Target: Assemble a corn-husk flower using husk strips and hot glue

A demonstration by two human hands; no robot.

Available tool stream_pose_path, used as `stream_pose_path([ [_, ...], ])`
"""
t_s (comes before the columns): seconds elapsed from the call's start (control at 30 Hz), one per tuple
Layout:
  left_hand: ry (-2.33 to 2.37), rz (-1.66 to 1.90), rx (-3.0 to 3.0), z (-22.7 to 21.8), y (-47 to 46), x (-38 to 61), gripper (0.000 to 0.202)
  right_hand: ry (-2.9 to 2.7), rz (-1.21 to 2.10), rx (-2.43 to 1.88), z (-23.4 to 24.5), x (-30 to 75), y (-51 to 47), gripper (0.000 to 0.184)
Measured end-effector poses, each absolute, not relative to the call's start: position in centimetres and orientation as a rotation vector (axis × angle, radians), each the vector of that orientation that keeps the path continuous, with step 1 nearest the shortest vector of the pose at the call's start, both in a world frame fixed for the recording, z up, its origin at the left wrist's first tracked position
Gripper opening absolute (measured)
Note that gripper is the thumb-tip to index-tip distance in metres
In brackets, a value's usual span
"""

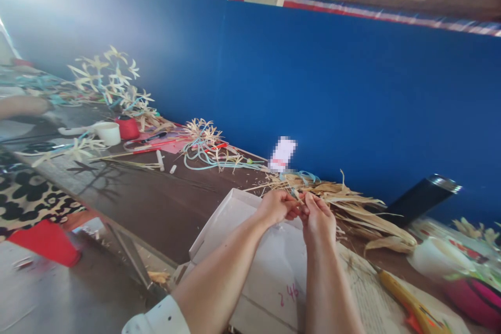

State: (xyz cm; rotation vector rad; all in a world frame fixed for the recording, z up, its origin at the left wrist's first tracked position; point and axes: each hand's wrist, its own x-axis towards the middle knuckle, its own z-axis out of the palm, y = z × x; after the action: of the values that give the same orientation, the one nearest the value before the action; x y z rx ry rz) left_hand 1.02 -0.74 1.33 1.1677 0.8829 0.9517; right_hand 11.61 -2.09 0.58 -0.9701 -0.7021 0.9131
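Observation:
My left hand (276, 207) and my right hand (320, 219) meet above a white cardboard box (250, 235), fingertips pinched together. Between them is something small and pale, mostly covered by the fingers, so its kind does not show. Just beyond and to the right of my hands lies a bundle of dried husks (352, 203). Pale blue stems (211, 160) curl on the table left of them, beside a husk flower cluster (201, 129). Red handwriting marks the box near my right forearm.
A blue partition (352, 88) runs behind the table (164, 209). A black flask (420, 201) leans at right, near a tape roll (438, 258) and a yellow tool (410, 300). Leftward are a white cup (108, 133), tall husk flowers (113, 75) and another person's arm (23, 107).

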Motion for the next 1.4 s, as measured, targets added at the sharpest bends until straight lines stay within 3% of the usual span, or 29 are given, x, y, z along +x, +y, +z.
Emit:
stream_pose_path([
  [0.37, 0.932, 1.015, 1.109, 1.3, -0.2, 0.9, 0.011, -0.685, 0.866, -1.159, 1.2, 11.4, -2.5, 0.054],
  [0.67, 0.978, 1.152, 0.939, 0.7, 0.5, 1.2, 0.013, -0.584, 0.672, -0.945, 0.6, 12.1, -1.8, 0.035],
  [1.07, 1.011, 1.195, 0.969, -0.2, 0.8, 1.4, 0.013, -0.608, 0.451, -0.890, 4.0, 12.2, -4.0, 0.028],
  [1.27, 1.002, 1.209, 0.980, -0.4, 1.0, 1.1, 0.015, -0.703, 0.603, -1.020, 7.1, 14.2, -6.8, 0.032],
  [1.4, 0.988, 1.221, 0.964, -0.7, 1.3, 1.1, 0.015, -0.905, 0.577, -1.335, 7.6, 17.1, -10.0, 0.044],
])
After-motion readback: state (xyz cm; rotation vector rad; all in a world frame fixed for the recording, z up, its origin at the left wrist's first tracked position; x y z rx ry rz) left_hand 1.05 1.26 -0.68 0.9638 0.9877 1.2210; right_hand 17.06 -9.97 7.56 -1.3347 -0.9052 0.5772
